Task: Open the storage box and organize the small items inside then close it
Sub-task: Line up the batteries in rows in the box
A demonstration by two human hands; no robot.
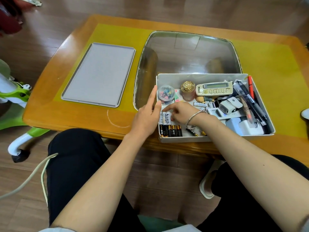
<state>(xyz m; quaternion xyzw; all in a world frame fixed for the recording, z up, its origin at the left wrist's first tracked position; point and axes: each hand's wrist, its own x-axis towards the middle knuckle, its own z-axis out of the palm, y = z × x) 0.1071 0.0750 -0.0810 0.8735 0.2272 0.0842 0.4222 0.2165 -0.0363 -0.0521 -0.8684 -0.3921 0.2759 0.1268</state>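
white plastic storage box (200,138), open, sits at the near right edge of a wooden bench (70,114) topped with a yellow mat (117,34). its grey lid (98,74) lies flat on the mat, well apart to the left. behind the box, touching its far wall, is a clear glass panel (187,52) set into the bench top.

the left hand (147,114) rests against the outside of the box's left wall, fingers straight and relaxed, thumb hooked over the rim; its grip holds nothing. the right hand (182,113), with a silver bracelet (194,118) at the wrist, reaches into the box from the right, fingers bent down onto a row of white batteries (164,118) in the near left corner. whether this grip pinches a battery or only touches them cannot be told.

just in front of the white batteries lies a row of black and gold batteries (172,130), side by side. in the far left corner stands a clear round tub of coloured clips (166,94). beside it is a pink jar with a gold lid (188,90), then a cream remote control (214,88). pens (250,99), one red, lean along the right wall. loose white gadgets and more batteries are heaped in the middle and right.

the person sits in black trousers (75,164).
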